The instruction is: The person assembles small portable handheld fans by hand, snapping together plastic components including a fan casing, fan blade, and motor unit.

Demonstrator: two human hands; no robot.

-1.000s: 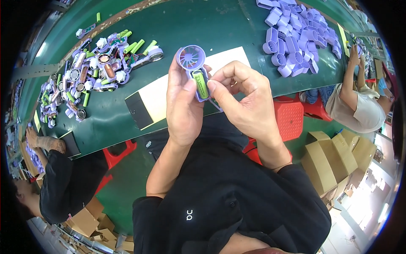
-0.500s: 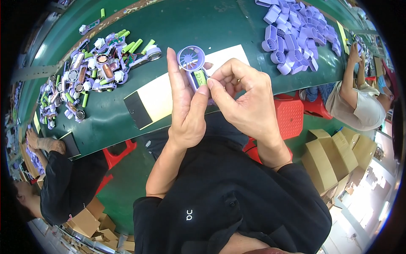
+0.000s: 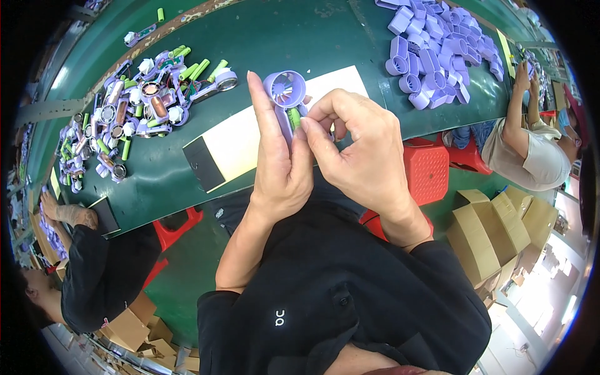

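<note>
A purple handheld fan housing, with a round ring and vanes at its top, is upright in my left hand. My left fingers lie along its side, and the thumb presses near its lower part. In the handle sits a green cylindrical battery. My right hand is closed, thumb and index finger pinching at the battery's lower edge; its other fingers are curled. My hands hide the handle's lower end. Beneath them lies a white sheet with a black end on the table.
At the left is a heap of fan assemblies with green batteries and wires. Purple empty shells are piled at the right on the green table. Co-workers sit at both sides. A red stool and cardboard boxes stand right.
The fan housing has tilted, so its ring now shows more of its depth and the battery looks narrower. My right hand keeps its pinch at the battery.
</note>
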